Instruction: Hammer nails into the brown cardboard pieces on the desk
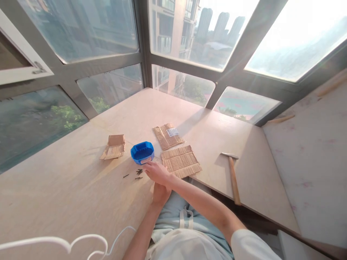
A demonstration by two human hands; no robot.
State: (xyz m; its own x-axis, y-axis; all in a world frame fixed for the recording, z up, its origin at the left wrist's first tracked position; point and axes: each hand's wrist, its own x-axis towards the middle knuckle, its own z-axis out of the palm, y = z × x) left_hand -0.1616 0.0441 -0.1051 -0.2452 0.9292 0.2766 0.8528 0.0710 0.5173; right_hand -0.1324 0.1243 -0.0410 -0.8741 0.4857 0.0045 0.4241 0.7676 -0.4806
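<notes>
My right hand [157,172] reaches in front of the blue plastic box [142,153], its fingers curled together near the box's front side. What those fingers hold, if anything, is hidden. Below it, close to the table edge, is my left hand [161,193], with its fingers out of sight behind the right wrist. Several dark screws or nails [139,172] lie on the table just left of my right hand. The blue box is open at the top and has a small label on its near side.
Two flat corrugated cardboard pieces [181,161] lie right of the box; a folded cardboard piece [114,147] stands left. A hammer [233,177] with a wooden handle rests at the right edge. A white cable [54,239] crosses the lower left. Windows border the table [67,180].
</notes>
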